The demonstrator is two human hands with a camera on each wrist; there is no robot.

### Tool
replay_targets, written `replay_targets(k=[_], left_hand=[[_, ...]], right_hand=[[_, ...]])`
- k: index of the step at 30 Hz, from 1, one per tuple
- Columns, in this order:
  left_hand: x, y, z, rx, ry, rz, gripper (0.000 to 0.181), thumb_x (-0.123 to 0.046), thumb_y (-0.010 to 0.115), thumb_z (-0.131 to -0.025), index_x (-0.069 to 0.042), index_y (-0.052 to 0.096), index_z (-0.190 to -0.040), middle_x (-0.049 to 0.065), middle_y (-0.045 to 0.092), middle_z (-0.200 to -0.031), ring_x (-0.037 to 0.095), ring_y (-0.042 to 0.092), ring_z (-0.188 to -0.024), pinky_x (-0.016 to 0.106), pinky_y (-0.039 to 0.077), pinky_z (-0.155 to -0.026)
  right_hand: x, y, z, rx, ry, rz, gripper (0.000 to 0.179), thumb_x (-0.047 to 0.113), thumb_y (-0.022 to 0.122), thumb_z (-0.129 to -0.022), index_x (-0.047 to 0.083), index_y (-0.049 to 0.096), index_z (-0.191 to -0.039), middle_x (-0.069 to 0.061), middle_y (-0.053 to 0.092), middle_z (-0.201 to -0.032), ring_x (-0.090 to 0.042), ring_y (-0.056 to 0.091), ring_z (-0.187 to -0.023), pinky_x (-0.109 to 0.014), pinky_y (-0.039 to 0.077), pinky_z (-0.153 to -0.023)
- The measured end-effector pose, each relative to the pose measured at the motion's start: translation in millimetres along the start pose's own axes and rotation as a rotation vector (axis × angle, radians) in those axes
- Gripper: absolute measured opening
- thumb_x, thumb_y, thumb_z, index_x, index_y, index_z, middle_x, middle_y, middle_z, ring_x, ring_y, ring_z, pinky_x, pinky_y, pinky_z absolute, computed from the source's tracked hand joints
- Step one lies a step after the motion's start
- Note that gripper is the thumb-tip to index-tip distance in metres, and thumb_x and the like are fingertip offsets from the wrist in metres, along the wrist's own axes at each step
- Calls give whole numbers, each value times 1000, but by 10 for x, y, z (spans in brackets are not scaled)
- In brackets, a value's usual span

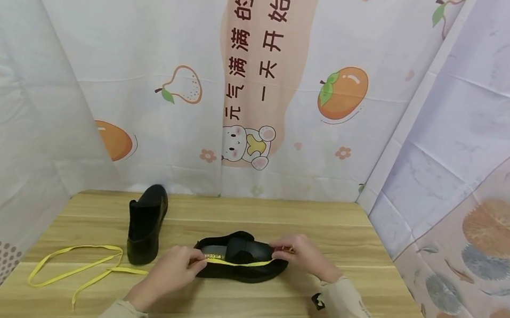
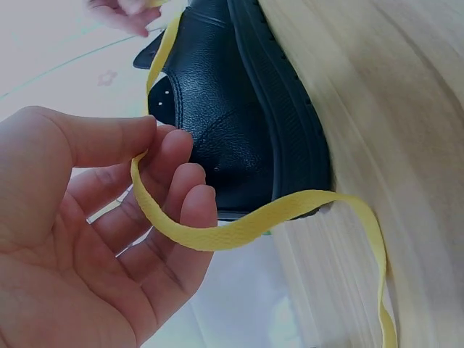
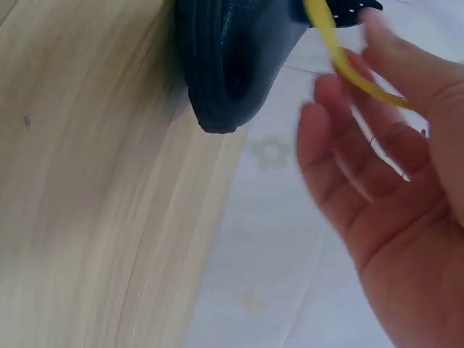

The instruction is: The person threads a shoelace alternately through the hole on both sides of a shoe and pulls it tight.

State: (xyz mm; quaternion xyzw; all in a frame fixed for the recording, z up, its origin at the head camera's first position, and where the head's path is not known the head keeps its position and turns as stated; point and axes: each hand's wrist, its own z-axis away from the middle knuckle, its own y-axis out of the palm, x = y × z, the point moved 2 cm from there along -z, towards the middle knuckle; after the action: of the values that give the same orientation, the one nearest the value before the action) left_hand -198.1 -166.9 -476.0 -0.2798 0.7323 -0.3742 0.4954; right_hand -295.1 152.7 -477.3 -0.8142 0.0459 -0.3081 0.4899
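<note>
A black shoe [image 1: 240, 272] lies sideways on the wooden table, its opening facing up and printed insole partly showing. Along its near side stretches a flat yellow shoelace [image 1: 236, 264], sagging slightly between the two hands. My left hand [image 1: 178, 267] pinches the lace between thumb and index finger by one end of the shoe; the left wrist view shows the other fingers loosely curled. At the shoe's other end, my right hand [image 1: 305, 256] holds the lace between thumb and fingers, blurred in the right wrist view. From the left hand, a long loose length [image 2: 377, 254] trails away.
A second black shoe [image 1: 145, 228] stands at the left rear of the wooden table [image 1: 314, 220]. Loops of the yellow lace [image 1: 60, 250] spread over the table's left side. Printed curtains [image 1: 195, 27] hang behind and at both sides.
</note>
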Motion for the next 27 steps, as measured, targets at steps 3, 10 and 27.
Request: replay_targets(k=[3,10,27], left_hand=[[5,4,-1,0,1,-3,11,-14,74,-93,-17,74,-83,-16,47,-62,2,39,-55,26,39,-59],[-13,0,-9,-1,-13,12,9,-14,72,-95,-16,76,-88,-16,46,-57,1,36,-49,25,36,-54],[-5,-115,36,-34,-40,34,6,-13,73,-94,-14,77,-90,-7,69,-75,2,46,-56,26,42,-57]], right_hand=[[-31,49,13,68,37,83,22,15,79,-89,9,78,-110,-1,74,-103,-7,68,-89,-24,55,-74],[-12,154,41,169,120,154,16,15,80,-89,14,76,-105,4,69,-97,-6,62,-84,-24,53,-75],[-63,75,75,141,138,-2,9,3,66,-96,9,71,-100,6,67,-87,0,58,-74,-22,52,-65]])
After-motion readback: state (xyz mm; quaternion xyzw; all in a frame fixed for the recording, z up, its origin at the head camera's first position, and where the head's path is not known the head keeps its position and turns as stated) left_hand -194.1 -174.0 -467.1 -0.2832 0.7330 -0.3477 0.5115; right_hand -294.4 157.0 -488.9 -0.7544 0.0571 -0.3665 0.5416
